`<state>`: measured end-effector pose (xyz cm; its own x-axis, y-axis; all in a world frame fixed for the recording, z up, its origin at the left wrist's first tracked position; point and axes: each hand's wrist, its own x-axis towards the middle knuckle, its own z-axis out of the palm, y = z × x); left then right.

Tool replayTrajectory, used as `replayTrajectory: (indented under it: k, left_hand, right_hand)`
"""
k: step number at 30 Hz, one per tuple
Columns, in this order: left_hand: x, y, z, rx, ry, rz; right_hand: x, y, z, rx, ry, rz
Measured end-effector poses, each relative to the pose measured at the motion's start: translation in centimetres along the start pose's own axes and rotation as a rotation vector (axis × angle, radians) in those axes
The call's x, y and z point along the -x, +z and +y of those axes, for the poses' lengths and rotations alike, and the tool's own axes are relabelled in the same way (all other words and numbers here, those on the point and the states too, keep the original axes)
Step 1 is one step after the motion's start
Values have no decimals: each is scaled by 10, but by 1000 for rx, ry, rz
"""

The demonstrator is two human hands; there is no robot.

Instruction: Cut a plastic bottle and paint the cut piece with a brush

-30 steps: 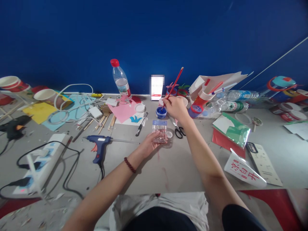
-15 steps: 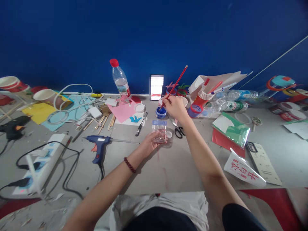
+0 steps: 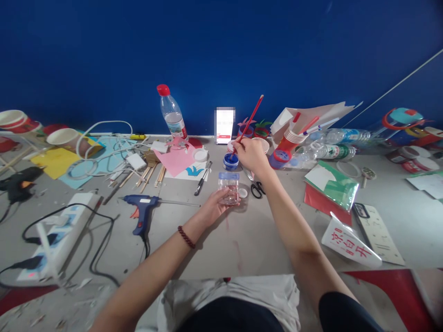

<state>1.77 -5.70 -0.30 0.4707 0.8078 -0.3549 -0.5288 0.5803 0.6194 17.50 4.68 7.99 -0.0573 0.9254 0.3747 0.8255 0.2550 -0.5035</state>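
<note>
My right hand (image 3: 252, 154) is closed on a red paintbrush (image 3: 254, 112), its tip down in a small open jar of blue paint (image 3: 230, 162). Nearer to me, my left hand (image 3: 218, 206) wraps round a clear plastic jar (image 3: 229, 190) with a blue band along its upper edge. A small white cap (image 3: 243, 193) lies right beside the jar. Black-handled scissors (image 3: 256, 189) rest below my right wrist. To the left are a black pen (image 3: 202, 179) and a white paper with a blue cut-out shape (image 3: 195, 171).
A blue hot glue gun (image 3: 141, 210) lies left of my left hand, near a power strip (image 3: 60, 235) with trailing cords. A water bottle (image 3: 172, 113) and a lit phone (image 3: 224, 127) stand at the blue wall. Stacked paper cups (image 3: 290, 138) hold pens at right.
The paintbrush's upper end has tipped slightly to the left, its tip staying in the blue paint. My left hand keeps the clear jar in place.
</note>
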Motion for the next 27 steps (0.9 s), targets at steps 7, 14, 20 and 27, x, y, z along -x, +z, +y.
replayTrajectory:
  k: [7,14,20,27]
  left_hand:
    - [0,1,0,-11,9,-13]
    - [-1,-1,0,-12,9,-16]
    - [-1,-1,-1,-6,12,-12]
    - [0,0,-1,-14,10,-20]
  right_hand:
    - [-1,0,6,26,7,15]
    - [1,5,-1,31,-18,-35]
    - [0,-2,-1,-7,9,4]
    - [-1,-2,5,44,17,20]
